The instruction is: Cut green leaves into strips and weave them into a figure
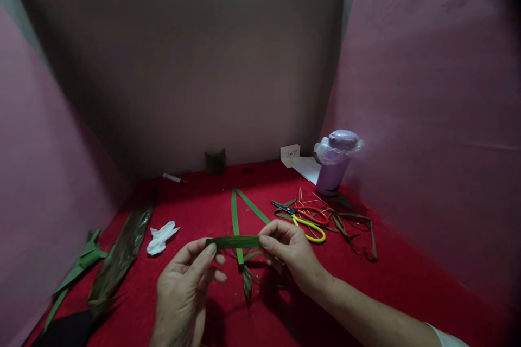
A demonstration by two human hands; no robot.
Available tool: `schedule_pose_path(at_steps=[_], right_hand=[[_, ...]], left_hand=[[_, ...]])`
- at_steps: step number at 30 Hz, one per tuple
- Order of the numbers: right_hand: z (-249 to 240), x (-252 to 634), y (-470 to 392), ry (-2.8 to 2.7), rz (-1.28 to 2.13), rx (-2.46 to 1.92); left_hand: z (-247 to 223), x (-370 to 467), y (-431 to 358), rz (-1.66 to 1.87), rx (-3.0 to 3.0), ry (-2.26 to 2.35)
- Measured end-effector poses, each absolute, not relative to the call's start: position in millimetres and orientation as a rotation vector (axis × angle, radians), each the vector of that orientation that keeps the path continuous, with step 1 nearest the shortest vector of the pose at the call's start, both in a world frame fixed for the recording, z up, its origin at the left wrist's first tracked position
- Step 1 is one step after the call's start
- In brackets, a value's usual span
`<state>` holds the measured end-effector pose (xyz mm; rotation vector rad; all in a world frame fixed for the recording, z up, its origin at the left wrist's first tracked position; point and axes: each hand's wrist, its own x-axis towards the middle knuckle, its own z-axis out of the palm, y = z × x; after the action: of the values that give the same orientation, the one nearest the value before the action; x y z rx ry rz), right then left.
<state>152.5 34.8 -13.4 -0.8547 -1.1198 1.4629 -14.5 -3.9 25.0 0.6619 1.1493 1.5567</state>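
Note:
A short green leaf strip (234, 242) is stretched level between my two hands, above the red cloth. Its left end is pinched between the thumb and fingers of my left hand (185, 282). My right hand (295, 252) pinches the right end the same way. Behind and below it, two long narrow green strips (235, 211) lie on the cloth, meeting in a point at the far end. Dark curled leaf scraps (247, 284) lie under the held strip. Just beyond my right hand are scissors (303, 217) with one red and one yellow handle.
Brown leaf strips (345, 227) and thin sticks (303, 196) lie right, near a plastic-wrapped purple tumbler (332, 173) and white papers (307, 167). Left are crumpled tissue (161, 237), a long brown leaf (122, 252), a folded green leaf piece (83, 263) and a white pen (174, 178). Pink and grey panels enclose the red surface.

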Motion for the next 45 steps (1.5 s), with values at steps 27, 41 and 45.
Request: schedule_pose_path(at_steps=[27,41,45], right_hand=[[-11.9,142.2,12.7,-1.133,1.871,-0.811],[-14.0,148.6,14.1,-0.781,2.408,-0.565],[-18.3,149.7,13.5,-0.712,2.473,-0.452]], left_hand=[[13.2,-5.8,-7.7,1.236,0.877,1.051],[15.5,-4.5,-9.8,1.204,0.820,0.972],[14.0,-5.2,-10.3,1.179,0.784,0.950]])
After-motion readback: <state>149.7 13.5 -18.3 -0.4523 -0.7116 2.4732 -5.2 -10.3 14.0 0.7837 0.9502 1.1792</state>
